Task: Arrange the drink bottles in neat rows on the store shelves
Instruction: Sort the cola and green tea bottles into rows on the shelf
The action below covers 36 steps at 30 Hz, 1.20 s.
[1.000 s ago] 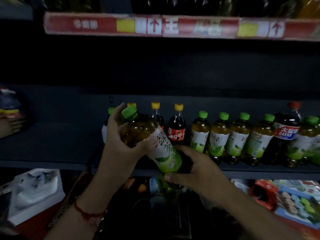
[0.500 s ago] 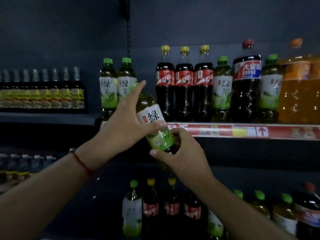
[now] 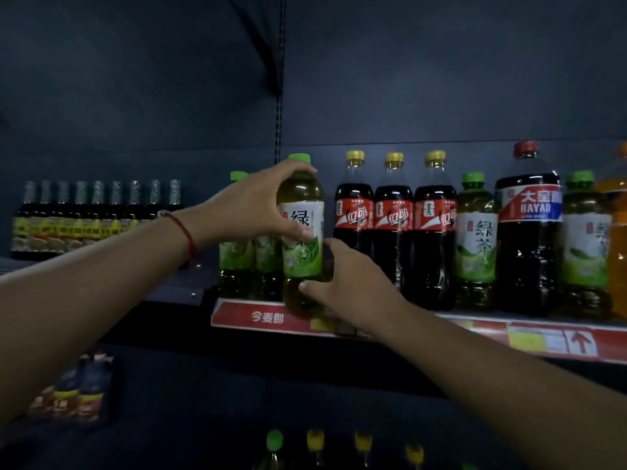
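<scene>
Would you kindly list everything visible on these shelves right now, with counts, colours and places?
Held green tea bottle: one, green cap, at shelf front beside the colas.
Green tea bottles behind it: two, partly hidden.
Cola bottles: three, dark, yellow caps, red labels.
Other green tea bottles: two, flanking the large cola.
Large cola bottle: one, red cap.
Orange drink bottle: one, far right edge.
Dark sauce bottles: a row, left shelf; count unclear.
Shelf price strip: red.
Lower-shelf bottles: caps only.
Left hand: grip on the bottle's upper part.
Right hand: grip near its base.
</scene>
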### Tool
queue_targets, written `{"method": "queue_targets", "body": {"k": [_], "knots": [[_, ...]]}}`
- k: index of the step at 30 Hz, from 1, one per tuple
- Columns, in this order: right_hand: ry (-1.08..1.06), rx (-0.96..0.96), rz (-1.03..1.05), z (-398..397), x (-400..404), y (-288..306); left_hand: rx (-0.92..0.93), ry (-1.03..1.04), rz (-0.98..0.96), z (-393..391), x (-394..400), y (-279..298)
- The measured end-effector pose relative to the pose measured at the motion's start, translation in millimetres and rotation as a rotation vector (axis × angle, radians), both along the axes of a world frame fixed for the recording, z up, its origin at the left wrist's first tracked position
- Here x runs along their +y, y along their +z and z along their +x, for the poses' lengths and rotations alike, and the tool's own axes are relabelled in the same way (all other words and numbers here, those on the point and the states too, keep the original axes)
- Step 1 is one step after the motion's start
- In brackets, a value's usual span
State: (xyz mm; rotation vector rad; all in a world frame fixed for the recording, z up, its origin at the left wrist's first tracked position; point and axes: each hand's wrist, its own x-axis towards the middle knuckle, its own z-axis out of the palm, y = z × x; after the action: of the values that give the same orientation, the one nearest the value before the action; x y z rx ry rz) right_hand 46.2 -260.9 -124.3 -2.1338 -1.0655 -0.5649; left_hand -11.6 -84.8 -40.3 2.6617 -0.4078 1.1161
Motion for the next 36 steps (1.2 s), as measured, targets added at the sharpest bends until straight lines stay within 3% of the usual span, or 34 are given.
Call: {"method": "queue_targets", "body": {"k": [5, 9, 13, 19, 24, 30, 33, 36], "knots": [[-0.088, -0.339, -0.017, -0.9, -9.3, 50.7, -0.037, 0.022, 0.019, 25.0, 13.7, 7.3], [-0.248, -0.655, -0.097, 19.4, -3.5, 86.4, -0.059, 0.045, 0.146, 49.7, 16.5, 2.6], [-0.376, -0.804, -0.202, 41.0, 3.3, 115.7, -0.091, 0.233, 0.308, 59.0, 14.6, 5.6], [-0.345, -0.455, -0.327, 60.8, 6.3, 148.6, -0.051, 0.307, 0.425, 58.4, 15.3, 7.0], [-0.279, -0.456, -0.255, 61.1, 0.0, 146.6, -0.139, 0.443, 0.542, 61.4, 10.1, 0.5], [-0.156, -0.388, -0.084, 42.4, -22.9, 138.6, -0.259, 0.512, 0.54, 54.7, -0.4, -14.8], [-0.138, -0.339, -0.035, 33.4, -34.4, 134.5, -0.371, 0.471, 0.473, 50.0, -11.0, -27.3], [-0.073, -0.343, 0.12, 23.6, -48.6, 129.9, -0.37, 0.367, 0.351, 41.4, -28.3, -40.9]]}}
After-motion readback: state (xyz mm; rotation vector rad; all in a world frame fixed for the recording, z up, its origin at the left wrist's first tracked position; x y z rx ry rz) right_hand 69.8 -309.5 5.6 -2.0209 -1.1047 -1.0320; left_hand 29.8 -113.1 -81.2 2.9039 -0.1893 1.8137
